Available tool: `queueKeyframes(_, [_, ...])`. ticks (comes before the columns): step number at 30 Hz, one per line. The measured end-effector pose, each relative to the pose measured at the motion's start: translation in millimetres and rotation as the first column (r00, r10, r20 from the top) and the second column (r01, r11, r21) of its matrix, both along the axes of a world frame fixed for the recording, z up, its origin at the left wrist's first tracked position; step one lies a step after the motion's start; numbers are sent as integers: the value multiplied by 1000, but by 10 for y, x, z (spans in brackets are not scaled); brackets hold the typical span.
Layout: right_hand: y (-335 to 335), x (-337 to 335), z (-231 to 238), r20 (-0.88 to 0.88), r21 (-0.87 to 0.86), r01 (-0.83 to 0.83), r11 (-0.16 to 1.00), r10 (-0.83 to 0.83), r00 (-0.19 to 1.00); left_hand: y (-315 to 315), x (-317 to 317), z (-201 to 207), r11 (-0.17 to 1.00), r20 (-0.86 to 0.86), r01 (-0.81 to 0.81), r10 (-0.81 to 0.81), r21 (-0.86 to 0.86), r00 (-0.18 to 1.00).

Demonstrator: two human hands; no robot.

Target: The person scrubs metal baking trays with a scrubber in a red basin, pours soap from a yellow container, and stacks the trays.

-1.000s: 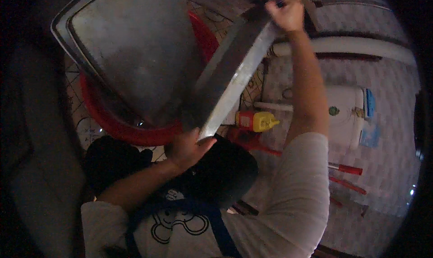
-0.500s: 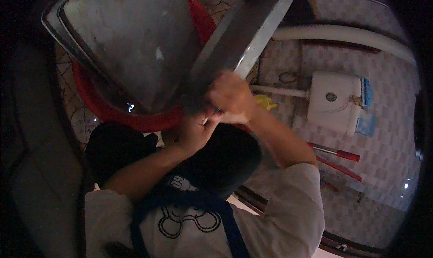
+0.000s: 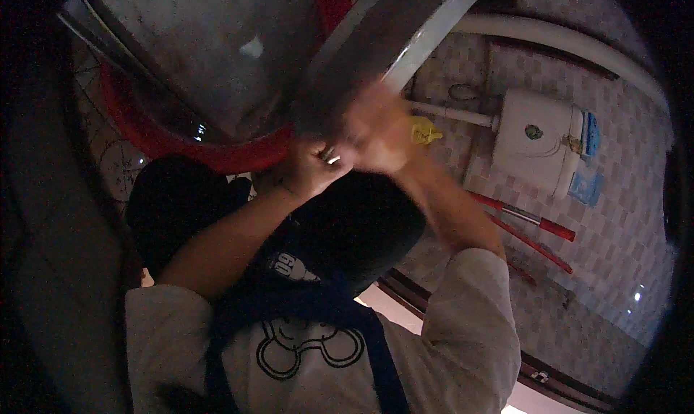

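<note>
Pinching the lower end of a long metal panel (image 3: 376, 45), the left hand (image 3: 311, 169) has its thumb and fingers curled together, a small bright sliver showing between them that is hard to make out. The right hand (image 3: 379, 128) lies against the panel just beside it, too blurred to tell whether its fingers are closed. The panel slants up from the hands and is cut off by the upper edge of the view; its broad face is dull, dark and flat, folding into a narrow pale side with a sharp glint. To its left, a large grey metal tray (image 3: 195, 49), smooth with a ridged rim and a rounded corner, is also cut off above; it covers much of a round red basin (image 3: 242, 157). The right wrist partly hides a yellow bottle (image 3: 425, 130). Farther right, a boxy white tank (image 3: 535, 143) stands out against a tiled surface (image 3: 614, 240), while deep shadow swallows the margins.
</note>
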State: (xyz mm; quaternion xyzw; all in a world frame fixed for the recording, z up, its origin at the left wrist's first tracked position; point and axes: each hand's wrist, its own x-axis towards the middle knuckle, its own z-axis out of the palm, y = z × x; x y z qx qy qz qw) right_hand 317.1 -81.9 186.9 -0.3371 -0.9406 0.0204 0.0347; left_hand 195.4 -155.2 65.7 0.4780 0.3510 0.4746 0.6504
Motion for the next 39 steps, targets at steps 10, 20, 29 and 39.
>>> queueKeyframes(10, [1448, 448, 425, -715, -415, 114, 903, -400, 574, 314, -50, 16, 853, 56, -287, 293, 437, 955])
queueKeyframes(20, [1068, -522, 252, -344, 256, 124, 959, -30, 939, 1049, -461, -27, 656, 78, -716, 722, 238, 688])
queueKeyframes(29, [1888, 10, 383, -308, 266, 543, 797, -463, 831, 1120, -625, 209, 758, 113, -645, 652, -95, 750])
queueKeyframes(39, [1353, -611, 526, -286, -47, 301, 952, -302, 910, 1334, -695, 366, 785, 125, -618, 617, -37, 777])
